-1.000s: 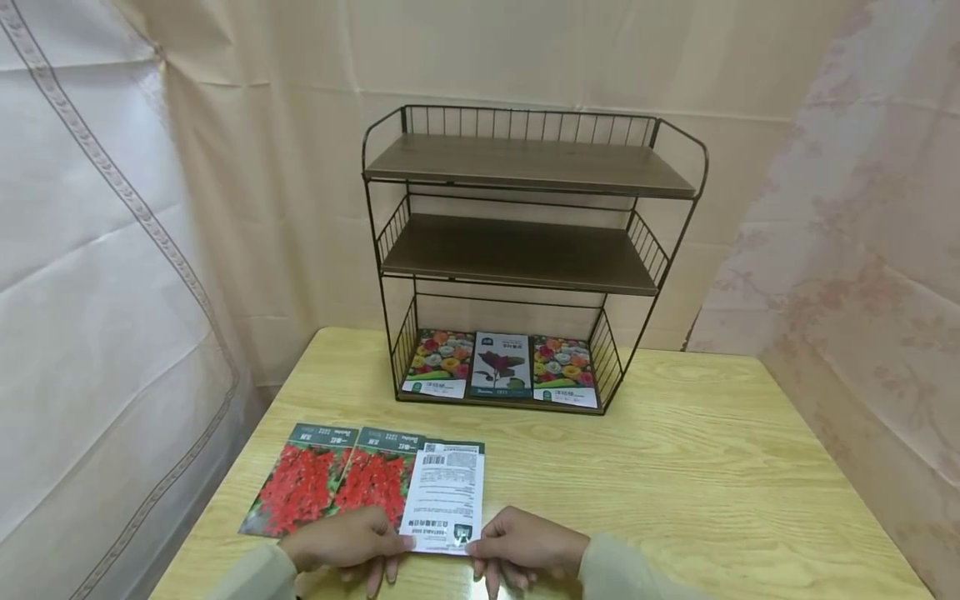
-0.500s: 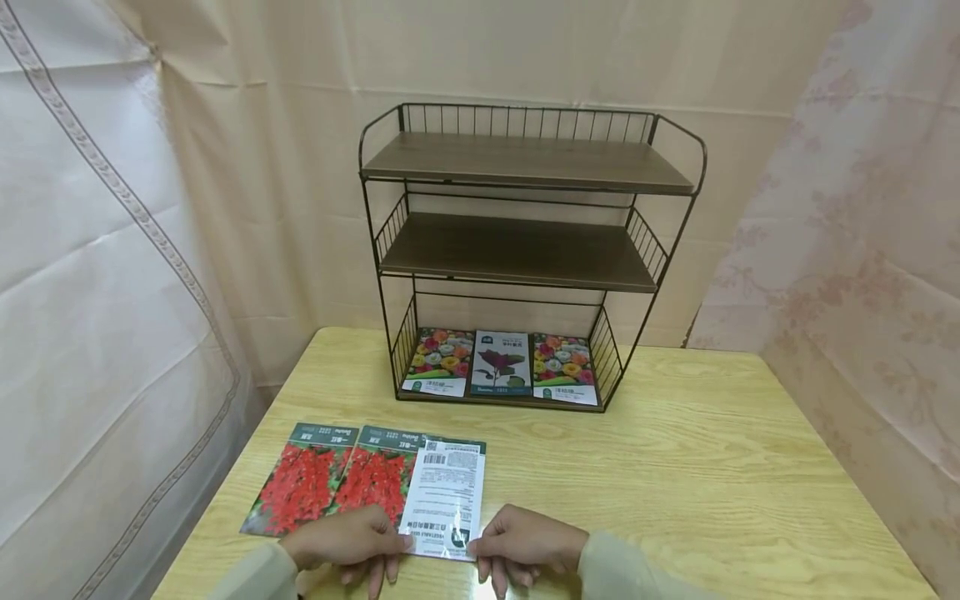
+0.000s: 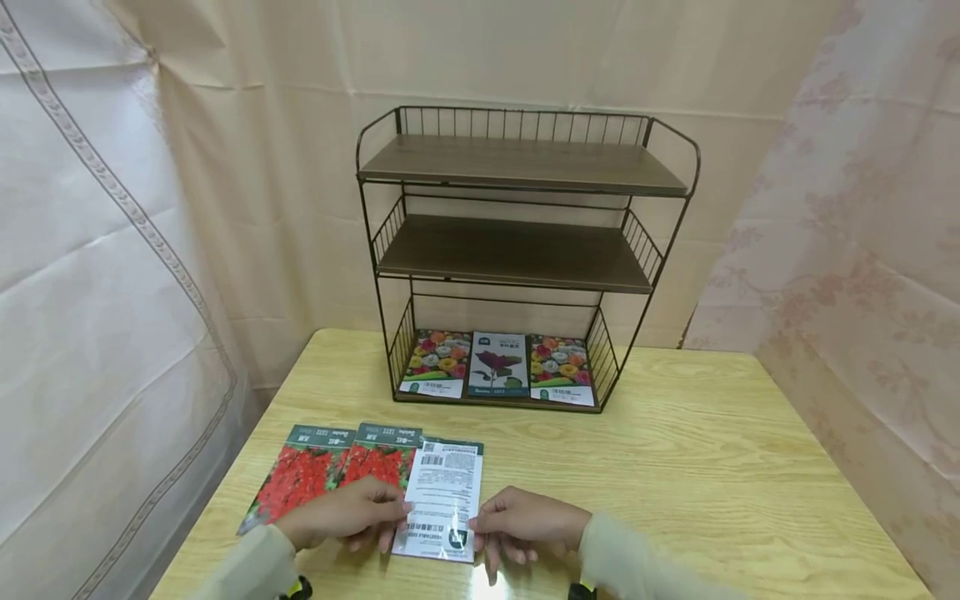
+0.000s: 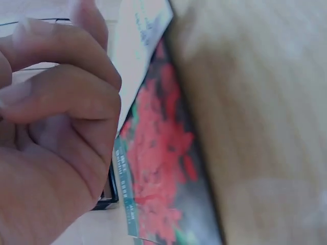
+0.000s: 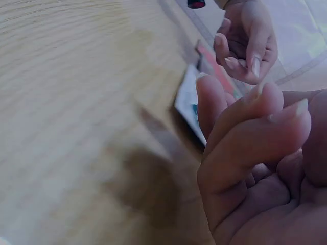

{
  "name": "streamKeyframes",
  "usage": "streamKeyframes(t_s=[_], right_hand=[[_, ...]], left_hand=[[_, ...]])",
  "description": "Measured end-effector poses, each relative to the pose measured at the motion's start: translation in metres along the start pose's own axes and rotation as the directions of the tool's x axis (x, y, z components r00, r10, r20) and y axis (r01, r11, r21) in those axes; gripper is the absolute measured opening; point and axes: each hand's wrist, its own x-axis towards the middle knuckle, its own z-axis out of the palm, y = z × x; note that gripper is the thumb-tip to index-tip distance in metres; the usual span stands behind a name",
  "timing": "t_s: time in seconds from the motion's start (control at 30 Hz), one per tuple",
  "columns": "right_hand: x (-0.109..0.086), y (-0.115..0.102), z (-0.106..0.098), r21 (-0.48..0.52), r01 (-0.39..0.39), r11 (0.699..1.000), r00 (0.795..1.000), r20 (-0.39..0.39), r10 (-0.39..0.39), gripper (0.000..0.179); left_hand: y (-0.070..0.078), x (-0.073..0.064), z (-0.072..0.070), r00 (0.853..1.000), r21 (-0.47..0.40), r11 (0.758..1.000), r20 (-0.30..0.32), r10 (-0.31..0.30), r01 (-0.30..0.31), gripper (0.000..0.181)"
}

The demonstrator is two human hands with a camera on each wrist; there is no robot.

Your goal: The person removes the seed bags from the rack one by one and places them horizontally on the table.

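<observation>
In the head view a white-backed seed packet (image 3: 442,500), printed side up, lies near the front of the table. My left hand (image 3: 348,512) pinches its left edge, thumb on top. At the opposite edge my right hand (image 3: 525,525) does the same lower down. Two seed packets with red flowers lie to the left, the outer one (image 3: 296,483) partly under its neighbour (image 3: 378,454), which the white packet overlaps. Curled fingers of the left hand (image 4: 61,102) stand before the packets in the left wrist view. The right hand (image 5: 255,163) fills the right wrist view's lower right.
Behind the packets stands a three-tier rack (image 3: 517,254) with dark frame and brown boards. Its bottom tier holds two colourful flower packets, left (image 3: 437,362) and right (image 3: 561,367), around a grey leaf packet (image 3: 498,365). Cloth hangs round the wooden table (image 3: 675,467).
Both hands have moved up along the white packet's side edges from its lower corners. The packet's lower end has shifted slightly left and toward me.
</observation>
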Motion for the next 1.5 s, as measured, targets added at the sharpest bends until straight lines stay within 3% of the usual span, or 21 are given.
streamKeyframes(t_s=[0.23,0.4,0.7,0.87,1.13,1.33,1.5], right_hand=[[0.009,-0.024,-0.018,0.047,0.04,0.998,0.995,-0.098,-0.035,0.039],[0.021,-0.038,-0.035,0.062,0.038,0.997,0.976,-0.218,-0.024,0.039],[0.041,-0.058,-0.064,0.048,0.02,0.999,0.944,-0.33,-0.003,0.039],[0.056,-0.064,-0.076,0.033,0.007,0.999,0.927,-0.374,0.006,0.045],[0.069,-0.067,-0.084,0.129,0.019,0.991,0.891,-0.453,0.042,0.046],[0.079,-0.065,-0.089,0.195,0.03,0.98,0.871,-0.487,0.07,0.041],[0.088,-0.068,-0.09,0.279,0.017,0.96,0.849,-0.511,0.133,0.036]], left_hand=[[0.016,0.013,-0.012,0.994,-0.05,0.999,-0.106,0.003,-0.008,0.042],[0.028,0.028,-0.022,0.982,-0.054,0.998,-0.19,0.015,-0.025,0.042],[0.055,0.048,-0.063,0.957,-0.006,0.998,-0.286,0.054,-0.059,0.035],[0.05,0.06,-0.075,0.942,-0.037,0.999,-0.334,0.018,-0.032,0.032],[0.044,0.079,-0.097,0.907,-0.041,0.999,-0.42,-0.031,0.015,0.039],[0.044,0.087,-0.105,0.909,-0.018,0.998,-0.41,-0.066,0.064,0.038],[0.042,0.094,-0.102,0.914,-0.076,0.993,-0.389,-0.115,0.092,0.038]])
